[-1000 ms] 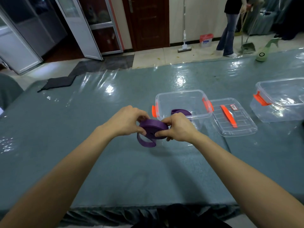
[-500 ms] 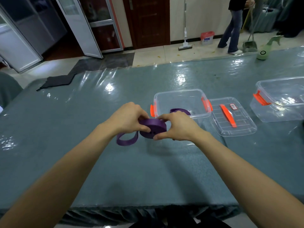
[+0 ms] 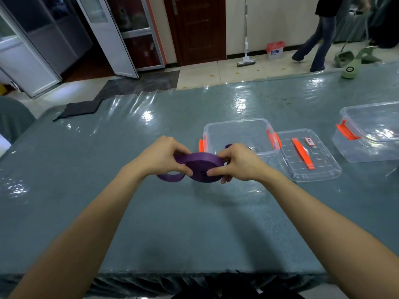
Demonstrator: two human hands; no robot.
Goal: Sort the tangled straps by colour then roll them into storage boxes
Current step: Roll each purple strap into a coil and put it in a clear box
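Note:
A purple strap (image 3: pixel 201 167), wound into a thick roll, is held just above the table between both hands. My left hand (image 3: pixel 160 157) pinches its left side, and a loose loop of strap hangs below that hand. My right hand (image 3: pixel 238 162) grips the roll's right side with thumb and fingers. Behind the hands stands a clear storage box (image 3: pixel 237 128) with orange latches; a bit of another purple strap (image 3: pixel 228 146) shows inside it, mostly hidden by my right hand.
The box's clear lid (image 3: pixel 319 169) with an orange handle lies to its right. A second clear box (image 3: pixel 371 134) stands at the far right. A green bottle (image 3: pixel 350 71) sits at the table's far edge. A person sweeps the floor beyond.
The roll has turned between my hands and looks thicker; the loose tail, first under the roll, swung out left and has grown shorter. Both hands kept their hold.

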